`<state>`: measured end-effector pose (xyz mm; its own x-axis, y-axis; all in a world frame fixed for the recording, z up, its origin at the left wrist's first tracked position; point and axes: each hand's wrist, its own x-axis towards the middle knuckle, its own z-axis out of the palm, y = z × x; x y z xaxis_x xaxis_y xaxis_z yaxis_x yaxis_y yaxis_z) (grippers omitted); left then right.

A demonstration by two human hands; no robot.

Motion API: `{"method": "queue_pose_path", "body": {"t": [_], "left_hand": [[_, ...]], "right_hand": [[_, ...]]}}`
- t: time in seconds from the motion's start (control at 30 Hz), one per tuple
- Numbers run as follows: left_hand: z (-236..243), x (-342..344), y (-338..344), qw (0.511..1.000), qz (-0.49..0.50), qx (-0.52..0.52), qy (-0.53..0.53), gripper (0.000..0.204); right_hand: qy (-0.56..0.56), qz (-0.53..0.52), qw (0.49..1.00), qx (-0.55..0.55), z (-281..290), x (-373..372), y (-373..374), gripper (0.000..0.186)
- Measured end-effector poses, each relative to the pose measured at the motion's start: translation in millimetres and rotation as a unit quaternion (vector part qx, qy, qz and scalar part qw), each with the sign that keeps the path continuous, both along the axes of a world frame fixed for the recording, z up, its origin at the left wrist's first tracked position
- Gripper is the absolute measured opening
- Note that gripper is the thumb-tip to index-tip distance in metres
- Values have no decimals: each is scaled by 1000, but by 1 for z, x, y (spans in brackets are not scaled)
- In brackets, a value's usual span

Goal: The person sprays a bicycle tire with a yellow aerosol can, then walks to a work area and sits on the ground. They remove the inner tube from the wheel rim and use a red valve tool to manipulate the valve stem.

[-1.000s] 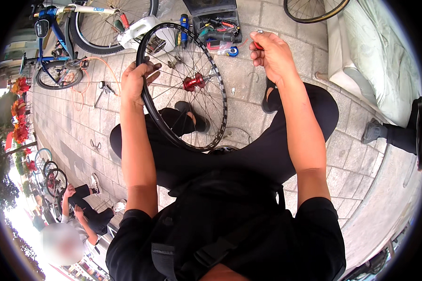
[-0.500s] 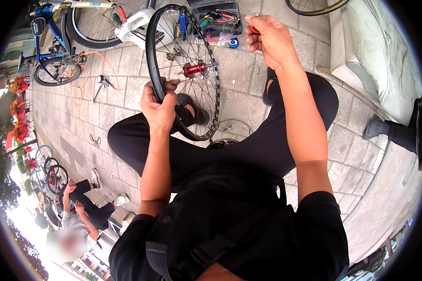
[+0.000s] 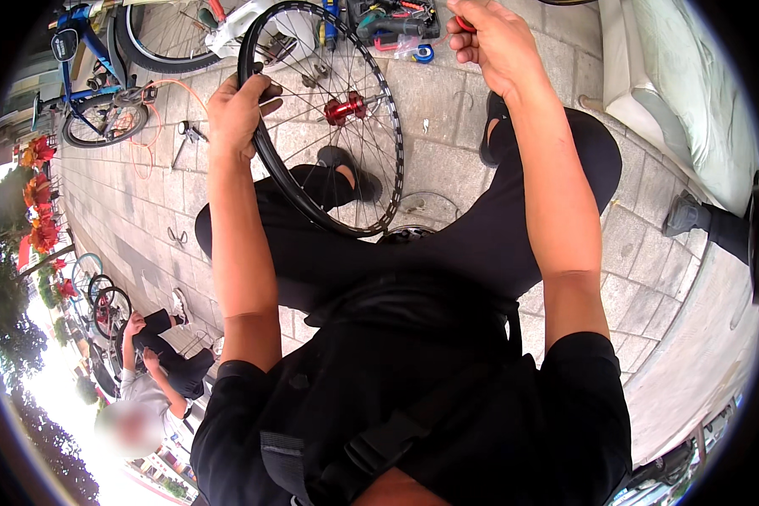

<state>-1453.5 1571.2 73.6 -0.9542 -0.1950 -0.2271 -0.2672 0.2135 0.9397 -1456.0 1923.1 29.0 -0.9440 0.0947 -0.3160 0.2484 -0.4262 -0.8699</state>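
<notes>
Wheel (image 3: 344, 108), a black bicycle rim laced with spokes to a red hub (image 3: 341, 113), stands tilted in front of the person, between the two hands but much closer to the left one. The left hand (image 3: 238, 111) is clamped on the rim's left side, thumb and fingers meeting around its edge above the left knee. The wheel's lower edge comes down between the black-trousered legs (image 3: 557, 169), just beside a dark round part (image 3: 406, 234); whether they touch, I cannot tell. The right hand (image 3: 504, 52) is raised to the right of the wheel and well apart from it, its fingers closed on a small red thing (image 3: 465, 24), mostly hidden, so its kind cannot be told. The hands are wide apart from each other. Beyond the wheel, on the paving (image 3: 447, 93), lie tools (image 3: 388, 32) and a round blue thing (image 3: 424, 54), both nearer the right hand, and a white machine-like body (image 3: 238, 32) nearer the left. Farther left are a blue bicycle (image 3: 114, 63) and an orange hose (image 3: 190, 87); at lower left another person (image 3: 148, 388) sits near more wheels (image 3: 110, 310)
</notes>
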Motion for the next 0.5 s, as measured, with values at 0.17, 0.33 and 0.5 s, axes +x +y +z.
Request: {"method": "queue_pose_path", "body": {"t": [0.17, 0.33, 0.5], "left_hand": [[-9, 5, 22, 999, -15, 2, 48, 19], [-33, 41, 16, 990, -39, 13, 133, 29], [-63, 80, -5, 981, -74, 55, 171, 33]], "right_hand": [[-2, -16, 999, 31, 9, 2, -4, 17], [-2, -17, 999, 37, 12, 3, -2, 16], [9, -9, 1000, 21, 12, -1, -2, 15]]}}
